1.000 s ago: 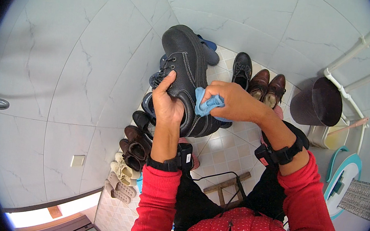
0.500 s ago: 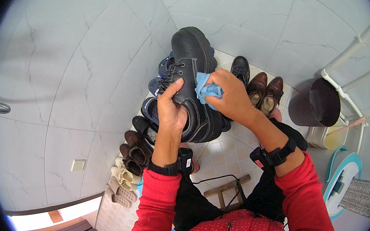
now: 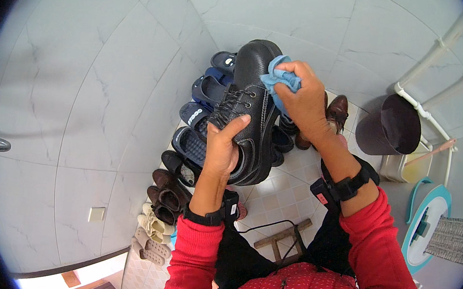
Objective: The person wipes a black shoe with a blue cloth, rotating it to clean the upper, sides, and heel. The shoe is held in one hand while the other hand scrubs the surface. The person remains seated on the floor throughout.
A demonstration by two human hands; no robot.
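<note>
The black lace-up shoe (image 3: 249,109) is held up before the tiled wall, toe upward. My left hand (image 3: 220,152) grips it around the heel and collar. My right hand (image 3: 304,98) pinches the blue cloth (image 3: 279,81) against the toe side: wiping step. Next stroke requires steady counter-pressure.

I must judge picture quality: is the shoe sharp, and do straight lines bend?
Head view: the black leather lace-up shoe and crumpled blue cloth are sharp under even light; tile joints curve toward the dark round rim; the white pipes bow.
</note>
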